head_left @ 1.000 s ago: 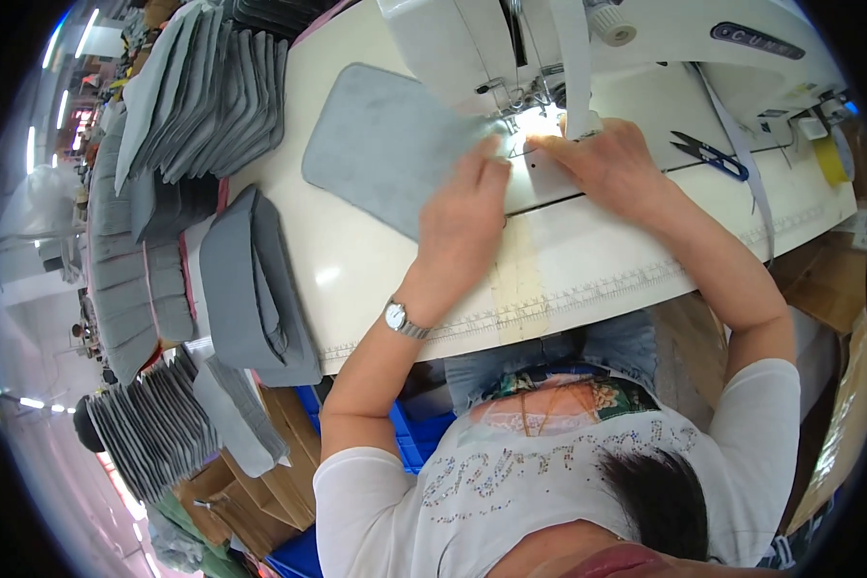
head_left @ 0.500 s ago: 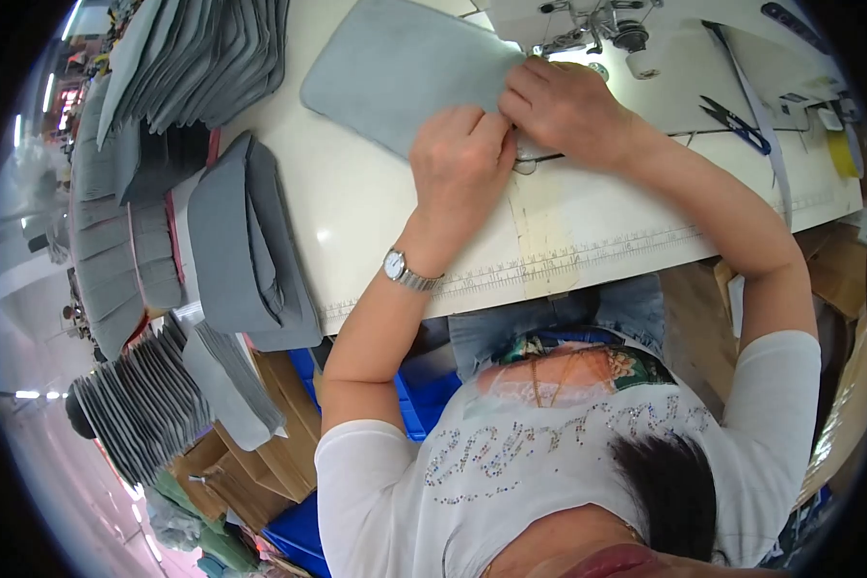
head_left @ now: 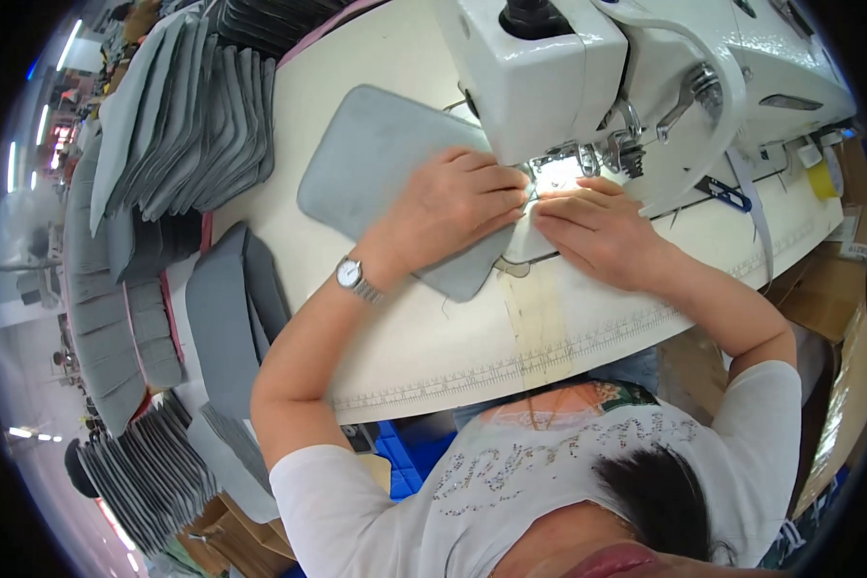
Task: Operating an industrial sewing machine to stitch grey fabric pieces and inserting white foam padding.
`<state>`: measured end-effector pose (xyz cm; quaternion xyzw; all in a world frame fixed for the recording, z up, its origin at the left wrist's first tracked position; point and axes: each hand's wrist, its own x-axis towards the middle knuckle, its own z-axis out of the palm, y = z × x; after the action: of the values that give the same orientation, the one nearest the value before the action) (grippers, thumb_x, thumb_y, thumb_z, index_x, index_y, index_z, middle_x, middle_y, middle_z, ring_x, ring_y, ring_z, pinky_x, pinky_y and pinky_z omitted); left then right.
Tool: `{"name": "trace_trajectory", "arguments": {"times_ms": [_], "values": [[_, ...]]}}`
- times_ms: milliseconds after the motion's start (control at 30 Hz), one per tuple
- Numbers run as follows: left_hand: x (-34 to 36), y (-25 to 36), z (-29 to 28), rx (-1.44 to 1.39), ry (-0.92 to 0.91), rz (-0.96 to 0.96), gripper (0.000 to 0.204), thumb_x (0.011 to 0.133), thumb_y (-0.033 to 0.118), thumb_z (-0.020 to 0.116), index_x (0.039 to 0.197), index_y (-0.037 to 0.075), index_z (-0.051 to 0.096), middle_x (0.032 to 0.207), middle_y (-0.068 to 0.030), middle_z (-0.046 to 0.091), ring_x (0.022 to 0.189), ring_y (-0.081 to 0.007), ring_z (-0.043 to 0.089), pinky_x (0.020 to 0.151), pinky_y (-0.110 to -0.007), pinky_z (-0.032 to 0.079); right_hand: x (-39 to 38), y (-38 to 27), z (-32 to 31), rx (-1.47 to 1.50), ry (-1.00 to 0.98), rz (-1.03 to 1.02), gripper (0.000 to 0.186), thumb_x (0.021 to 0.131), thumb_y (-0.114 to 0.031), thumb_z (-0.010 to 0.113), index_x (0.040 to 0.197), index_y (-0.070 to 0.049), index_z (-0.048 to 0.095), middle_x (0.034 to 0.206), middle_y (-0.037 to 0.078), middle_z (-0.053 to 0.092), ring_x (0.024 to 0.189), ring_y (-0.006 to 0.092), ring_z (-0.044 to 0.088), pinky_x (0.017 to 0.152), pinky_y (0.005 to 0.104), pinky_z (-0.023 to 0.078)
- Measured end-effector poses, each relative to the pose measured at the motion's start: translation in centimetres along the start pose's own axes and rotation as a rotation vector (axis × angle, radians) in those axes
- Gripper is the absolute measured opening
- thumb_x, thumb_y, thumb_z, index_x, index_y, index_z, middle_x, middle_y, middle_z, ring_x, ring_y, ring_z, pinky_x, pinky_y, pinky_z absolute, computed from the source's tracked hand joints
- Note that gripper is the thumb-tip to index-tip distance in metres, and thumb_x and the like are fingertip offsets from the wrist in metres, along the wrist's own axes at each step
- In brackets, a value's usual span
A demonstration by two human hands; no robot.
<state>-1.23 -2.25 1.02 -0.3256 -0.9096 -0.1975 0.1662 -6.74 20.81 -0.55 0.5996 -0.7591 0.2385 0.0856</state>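
A grey padded fabric panel (head_left: 361, 144) with rounded corners lies on the white machine table (head_left: 424, 371). Its right edge reaches the lit needle area of a white sewing machine (head_left: 539, 82). My left hand (head_left: 462, 207), a little blurred, rests over the panel with bent fingers closed at its edge beside the presser foot; the thumb is hidden. Just right of the needle area, my right hand (head_left: 597, 231) lies with fingers stretched out toward the left fingertips. Whether it touches the panel edge I cannot tell.
Stacks of grey panels (head_left: 188, 125) stand at the far left, with more grey pieces (head_left: 223, 308) at the table's left edge. A blue-handled thread snipper (head_left: 727, 193) lies right of the machine near a white strip (head_left: 756, 217). A printed ruler (head_left: 491, 371) runs along the front edge.
The view has tilted, bringing the machine head into sight. The panel has turned, with a corner now below my left hand. My hands have moved apart, and the left lies flatter across the panel.
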Motion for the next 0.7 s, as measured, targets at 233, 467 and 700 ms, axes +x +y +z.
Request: {"name": "trace_trajectory", "arguments": {"times_ms": [233,467,700], "values": [[0.4,2.6,1.4,0.086,0.067,-0.116,0.02,0.076,0.019,0.07,0.092,0.008,0.067,0.1,0.0015,0.063,0.095,-0.0161,0.058,0.081,-0.033,0.046,0.0,1.4,0.6,-0.187,0.145,0.149,0.007,0.075,-0.011,0.063,0.079,-0.013,0.068,0.075,0.004,0.063,0.075,0.0213,0.06,0.072,0.0356,0.046],[0.3,4.3,1.9,0.189,0.045,-0.204,0.019,0.077,0.013,0.07,0.095,0.008,0.07,0.103,0.0014,0.065,0.097,-0.0195,0.058,0.082,-0.034,0.047,0.2,1.4,0.4,-0.278,0.114,0.11,0.013,0.074,-0.009,0.062,0.083,-0.014,0.07,0.068,0.003,0.06,0.074,0.0202,0.057,0.075,0.0329,0.042],[0.7,5.4,2.8,0.288,0.059,-0.245,0.018,0.076,0.012,0.07,0.094,0.008,0.07,0.099,0.0022,0.065,0.094,-0.0163,0.058,0.077,-0.032,0.047,-0.1,1.9,0.9,-0.33,0.136,0.101,0.019,0.078,-0.016,0.063,0.093,-0.02,0.074,0.063,0.001,0.058,0.07,0.0176,0.056,0.072,0.0309,0.041]]}}
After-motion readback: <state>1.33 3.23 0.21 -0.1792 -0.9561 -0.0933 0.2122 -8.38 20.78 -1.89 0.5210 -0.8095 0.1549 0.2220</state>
